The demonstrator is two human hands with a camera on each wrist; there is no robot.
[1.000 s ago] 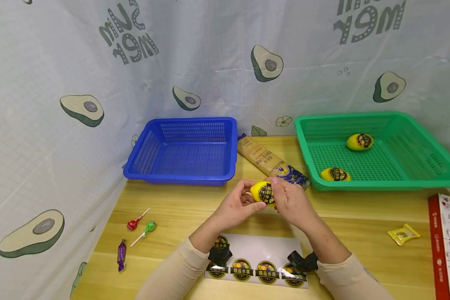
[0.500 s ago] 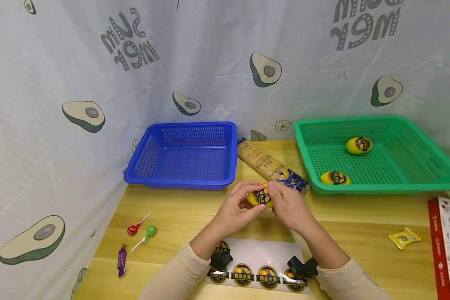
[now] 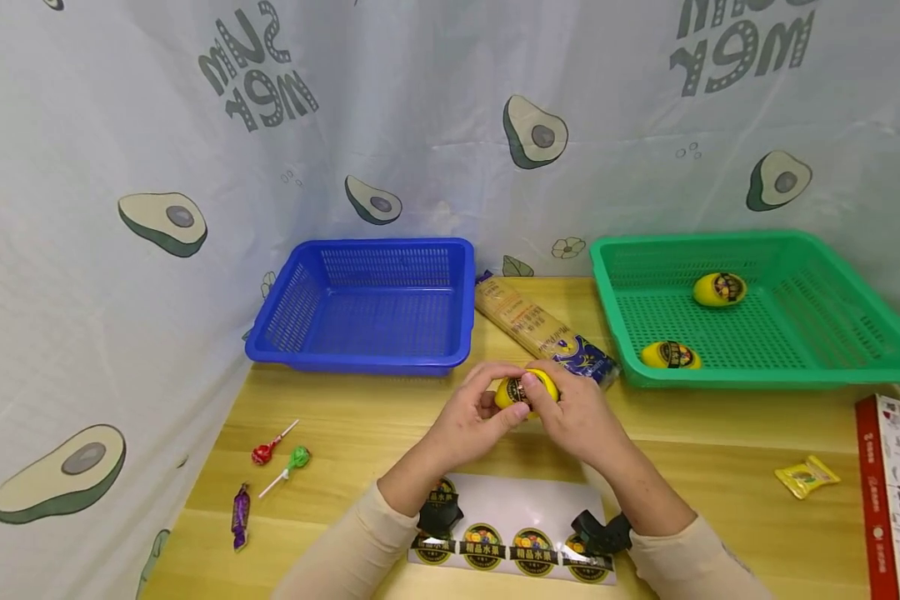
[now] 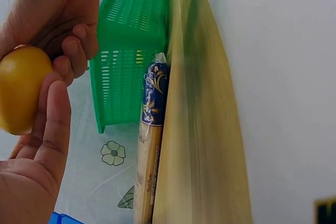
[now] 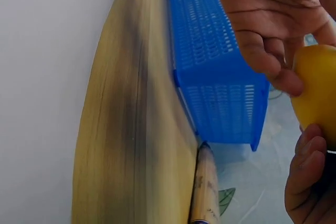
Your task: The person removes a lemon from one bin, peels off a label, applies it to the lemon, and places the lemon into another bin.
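A yellow lemon (image 3: 546, 383) bearing a round black label sticker (image 3: 514, 390) is held between both hands above the middle of the table. My left hand (image 3: 459, 422) grips its left end, fingers behind and thumb in front. My right hand (image 3: 583, 414) holds the other end, its thumb pressing at the sticker's edge. Both wrist views show the lemon's plain side, the left one with the lemon (image 4: 22, 92) at its edge, the right one with the lemon (image 5: 318, 90) cut off by the frame. Below lies a white sheet (image 3: 527, 502) of similar stickers.
The green basket (image 3: 720, 375) at right holds two stickered lemons (image 3: 720, 289). A blue basket (image 3: 375, 362) stands at left, a pasta packet (image 3: 528, 318) between them. Lollipops (image 3: 298, 457) and a purple candy (image 3: 241, 517) lie left; a yellow candy (image 3: 807, 477) and red pasta box (image 3: 888, 492) right.
The lemon has turned in my hands, its sticker now facing further left. My right thumb has shifted left across the lemon's front onto the sticker. The baskets and table items stay put.
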